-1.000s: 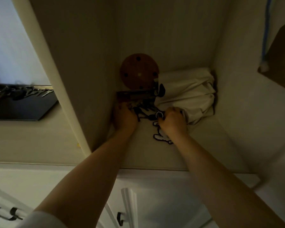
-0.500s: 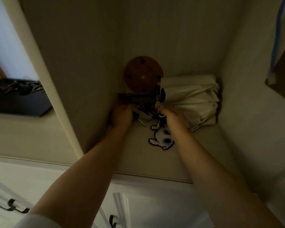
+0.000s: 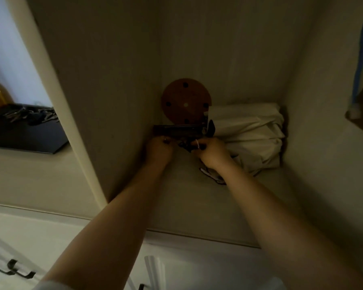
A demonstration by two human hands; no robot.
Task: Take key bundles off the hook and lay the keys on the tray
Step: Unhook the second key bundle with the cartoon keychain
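A dark hook rack [image 3: 176,130] is fixed low on the back wall of a dim cabinet niche. A dark key bundle [image 3: 186,144] hangs from it between my hands. My right hand [image 3: 211,152] pinches the bundle at its pale ring, and a black-and-white charm [image 3: 213,176] dangles below my wrist. My left hand [image 3: 158,150] is curled at the rack's left end, next to the keys; what it holds is hidden. The black tray [image 3: 36,141] lies on the counter at left, with several keys [image 3: 29,116] on it.
A round brown wooden disc [image 3: 186,101] leans on the back wall above the rack. A folded white cloth bundle [image 3: 249,135] fills the niche's right corner. A cabinet side panel [image 3: 88,101] separates niche and tray. White drawers with black handles [image 3: 8,268] lie below.
My right hand has risen from the shelf toward the rack, lifting the charm with it. My left hand stays at the rack's left end. The camera has moved closer.
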